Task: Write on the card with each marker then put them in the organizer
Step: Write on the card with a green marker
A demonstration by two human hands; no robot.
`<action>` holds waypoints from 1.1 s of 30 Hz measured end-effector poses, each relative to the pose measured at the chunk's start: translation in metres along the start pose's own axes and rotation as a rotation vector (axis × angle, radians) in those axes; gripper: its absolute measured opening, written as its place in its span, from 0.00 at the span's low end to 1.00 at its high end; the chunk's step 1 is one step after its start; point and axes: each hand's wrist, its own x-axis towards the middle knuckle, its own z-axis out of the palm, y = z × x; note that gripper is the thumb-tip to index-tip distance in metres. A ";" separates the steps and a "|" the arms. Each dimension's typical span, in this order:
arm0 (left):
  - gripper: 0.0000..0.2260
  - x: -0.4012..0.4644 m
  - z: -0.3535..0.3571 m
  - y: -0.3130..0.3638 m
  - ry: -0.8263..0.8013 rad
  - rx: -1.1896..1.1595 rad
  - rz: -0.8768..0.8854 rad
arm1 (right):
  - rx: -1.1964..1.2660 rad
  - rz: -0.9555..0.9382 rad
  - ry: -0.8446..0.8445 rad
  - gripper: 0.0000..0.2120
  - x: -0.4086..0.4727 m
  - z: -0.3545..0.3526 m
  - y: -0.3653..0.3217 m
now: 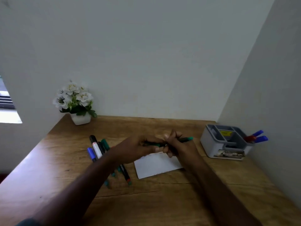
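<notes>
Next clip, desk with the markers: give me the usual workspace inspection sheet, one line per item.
Surface: brown wooden desk set in a wall corner, grain cracks showing.
Job's things: white card lying flat; green-capped marker held above it; loose pile of markers left of the card; grey plastic organizer at right, blue and red markers standing in it.
Clutter: white artificial flowers in a white pot at the back left.
Hands: left hand and right hand both grip the green-capped marker.
Cables: nothing seen.
Surroundings: plain white walls; a window at far left.
</notes>
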 end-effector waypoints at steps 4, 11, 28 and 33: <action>0.11 -0.006 -0.007 0.000 -0.102 -0.102 -0.005 | -0.011 -0.002 -0.072 0.14 0.003 -0.005 0.001; 0.24 -0.014 -0.017 -0.002 -0.137 -0.141 -0.102 | 0.216 0.026 -0.064 0.12 0.004 -0.032 -0.006; 0.14 -0.007 0.005 -0.031 0.021 0.448 -0.171 | -0.656 -0.042 0.174 0.06 0.002 -0.020 0.026; 0.16 -0.009 0.003 -0.034 0.022 0.432 -0.191 | -0.632 0.016 0.191 0.05 0.003 -0.023 0.030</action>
